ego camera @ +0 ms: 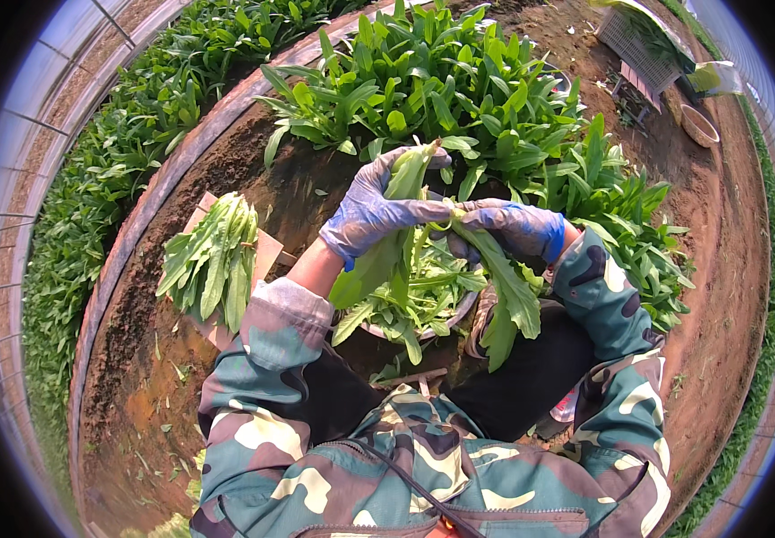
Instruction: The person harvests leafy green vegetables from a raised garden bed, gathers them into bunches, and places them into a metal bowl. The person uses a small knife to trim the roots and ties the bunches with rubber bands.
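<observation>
My left hand (384, 205), in a soiled blue glove, is closed around several long green leaves (370, 272) whose stem end points up past the fingers. My right hand (501, 225), gloved likewise, pinches the stem end of other leafy greens (505, 289) that hang down from it. The fingertips of both hands nearly meet. Below them a round basin (458, 316) holds loose leaves and stems (427, 289). To the left, a bundle of leafy greens (216, 259) lies on a small board (266, 252).
Dense leafy plants (427, 87) grow just beyond my hands and to the right. A long edging strip (159, 181) borders another planted bed. At the upper right stand a plastic crate (636, 47), a small stool (639, 84) and a shallow basket (700, 126). A can (564, 407) lies by my right leg.
</observation>
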A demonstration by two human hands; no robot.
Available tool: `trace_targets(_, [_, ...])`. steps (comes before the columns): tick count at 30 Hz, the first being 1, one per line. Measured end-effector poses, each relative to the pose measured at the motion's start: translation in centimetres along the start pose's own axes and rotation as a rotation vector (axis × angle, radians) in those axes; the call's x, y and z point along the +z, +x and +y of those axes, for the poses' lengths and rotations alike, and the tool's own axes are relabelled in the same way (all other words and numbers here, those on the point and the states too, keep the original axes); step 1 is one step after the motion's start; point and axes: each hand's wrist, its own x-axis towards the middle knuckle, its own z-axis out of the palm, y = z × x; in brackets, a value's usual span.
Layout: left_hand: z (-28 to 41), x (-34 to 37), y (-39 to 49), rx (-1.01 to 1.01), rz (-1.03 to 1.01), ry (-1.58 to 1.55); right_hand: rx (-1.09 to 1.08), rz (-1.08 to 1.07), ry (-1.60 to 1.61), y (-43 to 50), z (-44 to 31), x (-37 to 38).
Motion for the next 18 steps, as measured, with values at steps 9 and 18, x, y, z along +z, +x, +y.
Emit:
trace_targets(9, [-1.9, -1.3, -1.0, -0.088, -0.121, 0.342, -0.034, 0.036, 0.071, 1.2, 1.4, 1.3])
trace_targets(18, [-4.3, -2.0, -0.7, -0.278, 0.026, 0.332, -0.205, 0.723, -0.844, 2.4, 3.9, 0.0])
